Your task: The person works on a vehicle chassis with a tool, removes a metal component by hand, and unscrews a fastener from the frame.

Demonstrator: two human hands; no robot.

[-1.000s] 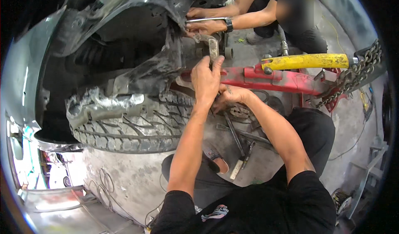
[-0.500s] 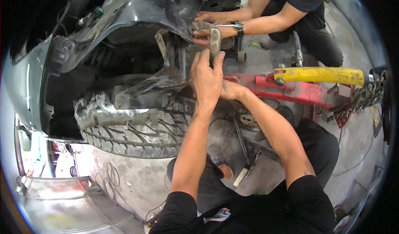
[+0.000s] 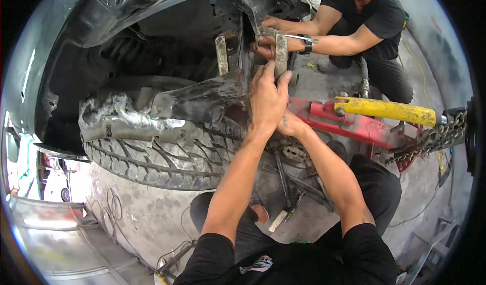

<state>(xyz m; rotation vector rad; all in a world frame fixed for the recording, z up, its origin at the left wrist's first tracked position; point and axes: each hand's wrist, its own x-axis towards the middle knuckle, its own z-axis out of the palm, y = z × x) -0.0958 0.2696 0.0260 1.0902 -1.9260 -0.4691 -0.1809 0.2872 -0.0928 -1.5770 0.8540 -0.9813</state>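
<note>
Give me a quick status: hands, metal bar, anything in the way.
Left hand at near end of metal bar, grip unclear. Right hand mostly hidden behind it. Co-worker's hand close by bar's far end.

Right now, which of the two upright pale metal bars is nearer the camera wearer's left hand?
The bar on the picture's right, rising right at the left hand; the other bar stands farther left, apart from that hand.

Soft, even light covers the concrete floor (image 3: 144,216), while the wheel well (image 3: 157,47) sinks into deep shadow and the opening at lower left (image 3: 53,183) burns out to white. Glare streaks the silver panel (image 3: 50,223) below it. Fisheye distortion bows edges toward a blackened rim; the tire tread (image 3: 162,163) looks crisp.
</note>
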